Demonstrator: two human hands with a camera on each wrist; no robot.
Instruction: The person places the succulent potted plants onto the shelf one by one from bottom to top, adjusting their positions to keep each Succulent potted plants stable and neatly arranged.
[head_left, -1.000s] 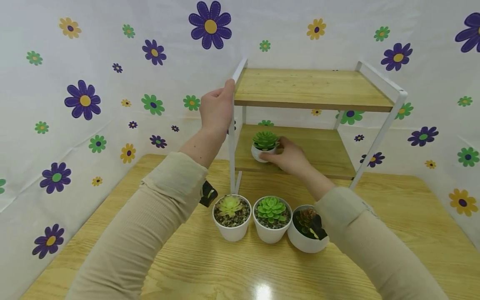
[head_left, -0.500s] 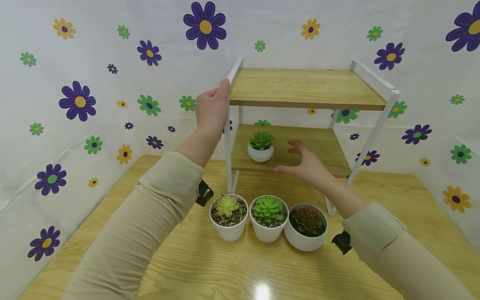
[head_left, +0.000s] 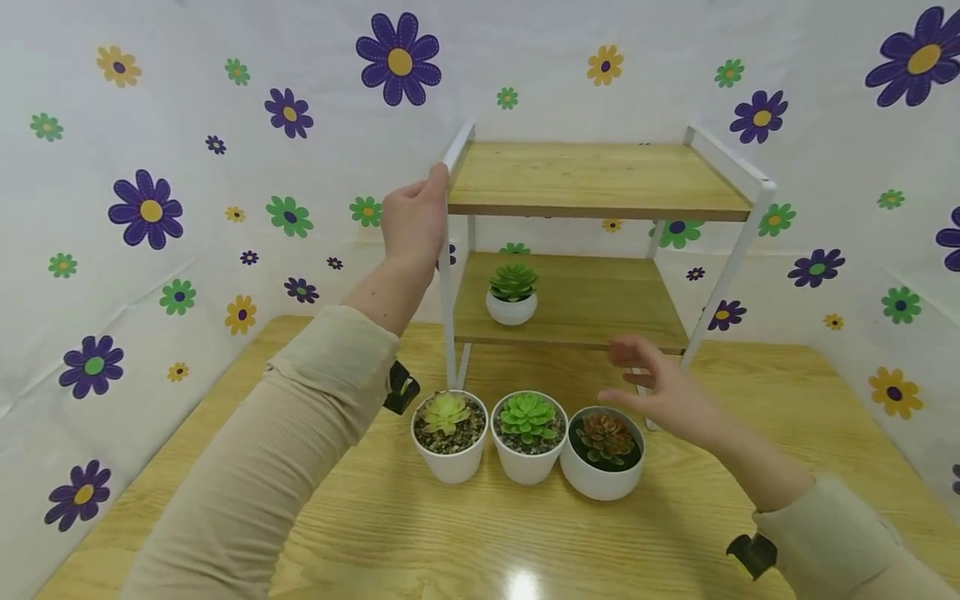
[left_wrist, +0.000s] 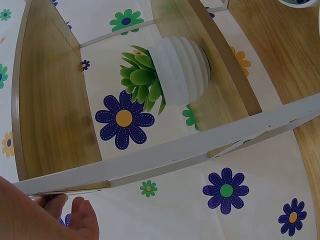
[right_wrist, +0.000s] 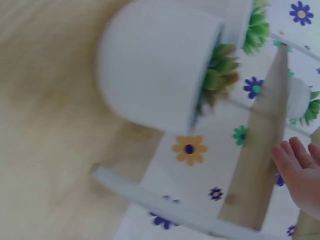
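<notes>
My left hand grips the white frame at the upper left corner of a two-tier wooden shelf. In the left wrist view, its fingertips show beside the frame's rail. A small green succulent in a ribbed white pot stands on the lower tier, near the left end. My right hand is in the air before the shelf's right side, fingers loosely bent and holding nothing. Nearest to it is a reddish-brown succulent in a rounded white pot on the table.
Left of the brown succulent stand two more white pots in the same row, a bright green succulent and a yellow-green succulent. All three stand on the wooden table, in front of the shelf. A flower-print backdrop surrounds the table.
My right hand has let go of the small succulent pot and drawn back to the right and toward me. The pot stays on the lower tier, and my left hand keeps its hold on the frame.
</notes>
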